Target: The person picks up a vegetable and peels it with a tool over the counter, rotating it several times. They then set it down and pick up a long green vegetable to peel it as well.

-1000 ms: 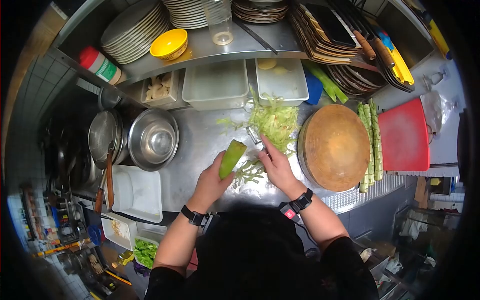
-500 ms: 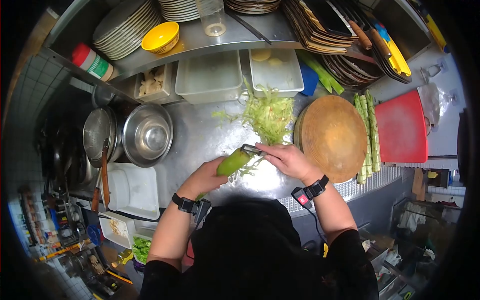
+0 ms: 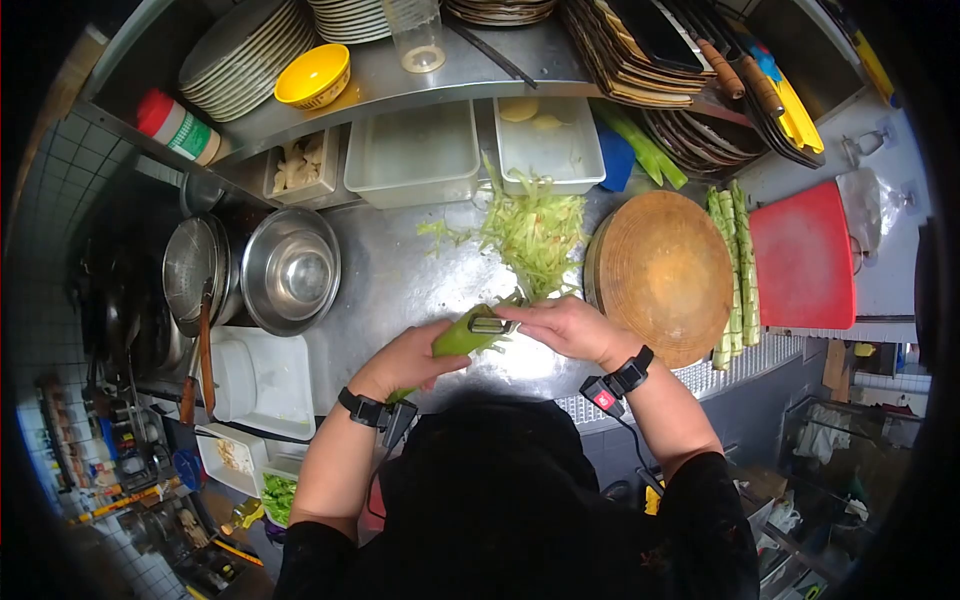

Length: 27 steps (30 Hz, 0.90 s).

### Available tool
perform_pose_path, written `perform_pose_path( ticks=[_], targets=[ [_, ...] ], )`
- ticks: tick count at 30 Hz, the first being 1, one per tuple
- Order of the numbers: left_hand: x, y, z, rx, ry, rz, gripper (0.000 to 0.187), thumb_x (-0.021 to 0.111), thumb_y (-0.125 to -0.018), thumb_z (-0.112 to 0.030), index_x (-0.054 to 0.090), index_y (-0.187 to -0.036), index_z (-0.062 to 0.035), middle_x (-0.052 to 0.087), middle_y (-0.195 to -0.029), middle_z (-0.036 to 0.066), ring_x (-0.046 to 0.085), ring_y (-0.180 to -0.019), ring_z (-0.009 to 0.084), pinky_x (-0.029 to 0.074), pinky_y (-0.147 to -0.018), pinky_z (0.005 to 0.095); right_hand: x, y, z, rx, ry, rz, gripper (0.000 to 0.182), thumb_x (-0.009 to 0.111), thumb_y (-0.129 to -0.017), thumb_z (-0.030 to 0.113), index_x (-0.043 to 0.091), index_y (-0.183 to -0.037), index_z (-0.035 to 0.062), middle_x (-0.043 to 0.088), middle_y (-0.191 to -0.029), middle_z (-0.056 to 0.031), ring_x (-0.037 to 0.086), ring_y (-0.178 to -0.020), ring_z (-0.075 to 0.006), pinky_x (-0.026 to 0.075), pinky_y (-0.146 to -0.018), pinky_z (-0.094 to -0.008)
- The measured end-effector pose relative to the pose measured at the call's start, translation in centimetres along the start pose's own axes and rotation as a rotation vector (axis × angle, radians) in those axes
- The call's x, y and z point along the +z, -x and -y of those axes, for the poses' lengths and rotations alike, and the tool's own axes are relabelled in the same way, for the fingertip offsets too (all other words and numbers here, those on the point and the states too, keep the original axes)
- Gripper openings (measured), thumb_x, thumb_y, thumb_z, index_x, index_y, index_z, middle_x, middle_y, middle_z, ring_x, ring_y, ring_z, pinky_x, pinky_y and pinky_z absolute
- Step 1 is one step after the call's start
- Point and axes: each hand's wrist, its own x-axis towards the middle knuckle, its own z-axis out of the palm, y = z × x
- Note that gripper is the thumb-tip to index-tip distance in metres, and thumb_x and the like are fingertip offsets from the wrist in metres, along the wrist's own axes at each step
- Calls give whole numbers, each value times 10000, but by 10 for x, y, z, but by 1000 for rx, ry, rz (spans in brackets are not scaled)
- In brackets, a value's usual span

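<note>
My left hand point(image 3: 412, 358) is wrapped round a thick green vegetable stalk point(image 3: 462, 337), which slants up to the right over the steel counter. A peeler point(image 3: 490, 325) lies across the stalk's upper end, its handle gripped in my right hand point(image 3: 562, 327). Thin green peelings hang beside the stalk. Just beyond my hands, a loose heap of pale green peelings point(image 3: 535, 235) rests on the counter, its far edge close to a white tub.
Right of the heap stands a round wooden chopping block point(image 3: 660, 278), with long green stalks point(image 3: 738, 270) and a red board point(image 3: 806, 255) beyond. Steel bowls point(image 3: 291, 270) and a white tray point(image 3: 285, 388) are at the left. A shelf point(image 3: 480, 88) crosses the back.
The peeler has moved slightly left and down onto the stalk, together with my right hand. The stalk's end now tilts up and to the right more.
</note>
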Motion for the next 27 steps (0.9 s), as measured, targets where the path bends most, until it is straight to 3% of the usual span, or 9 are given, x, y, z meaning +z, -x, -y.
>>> perform_pose_path(
  ticks=[8, 10, 13, 18, 20, 21, 23, 24, 27],
  targets=[
    [-2, 0, -4, 31, 52, -32, 374, 788, -954, -273, 653, -1235, -66, 668, -858, 20, 560, -553, 107, 481, -515, 275, -3, -7, 2, 62, -71, -90, 449, 676, -1014, 113, 642, -1459, 158, 752, -1054, -195, 741, -868, -364, 594, -789, -433],
    [-1, 1, -6, 11, 26, 3, 363, 770, -969, -189, 634, -1275, -49, 667, -835, 16, 581, -574, 108, 482, -552, 280, -3, -7, 3, 15, -79, -95, 448, 677, -1012, 111, 644, -1457, 158, 751, -1040, -194, 739, -861, -365, 594, -785, -435],
    [1, 0, 1, 21, 5, 7, 366, 795, -950, -280, 659, -1204, -55, 662, -849, 17, 567, -566, 103, 487, -524, 275, -4, -4, 5, -25, -98, -80, 448, 678, -1010, 105, 648, -1452, 163, 750, -1007, -192, 732, -842, -372, 591, -770, -444],
    [4, 5, 2, 40, -10, -5, 371, 805, -939, -278, 664, -1206, -61, 659, -838, 10, 572, -591, 95, 494, -533, 274, 1, -2, -7, -14, -109, -34, 447, 667, -1017, 123, 645, -1459, 188, 742, -958, -194, 716, -812, -396, 585, -749, -460],
    [7, 9, 4, 56, -18, -5, 380, 808, -935, -277, 666, -1217, -66, 660, -837, 6, 571, -599, 91, 495, -537, 272, 13, 3, -37, 199, 237, 90, 446, 662, -1025, 159, 637, -1468, 203, 729, -931, -206, 704, -793, -408, 575, -742, -477],
    [7, 10, 4, 43, 10, -38, 393, 811, -931, -273, 666, -1235, -71, 660, -839, 1, 569, -605, 89, 494, -541, 269, 22, 8, -45, 202, 238, 82, 446, 662, -1025, 159, 637, -1468, 203, 729, -931, -206, 704, -793, -408, 575, -742, -477],
    [0, 6, -1, 46, 36, -85, 406, 814, -928, -270, 666, -1253, -76, 661, -842, -4, 567, -612, 87, 493, -546, 267, 28, 12, -52, 347, 220, -44, 387, 649, -1043, 209, 664, -1428, 175, 744, -1089, -227, 733, -910, -420, 590, -811, -457],
    [-2, 8, -1, 41, 16, -107, 380, 806, -933, -223, 650, -1243, -69, 666, -838, 0, 579, -600, 90, 492, -556, 268, 30, 14, -53, 384, 61, -135, 406, 653, -1044, 216, 644, -1446, 156, 748, -1092, -228, 733, -932, -418, 595, -844, -435],
    [-2, 14, 5, 4, -10, -117, 359, 796, -938, -167, 629, -1237, -56, 672, -834, 7, 593, -587, 93, 491, -568, 271, 23, 11, -40, 381, 13, -185, 426, 649, -1051, 216, 623, -1470, 147, 750, -1092, -230, 747, -938, -391, 592, -858, -417]
  ],
)
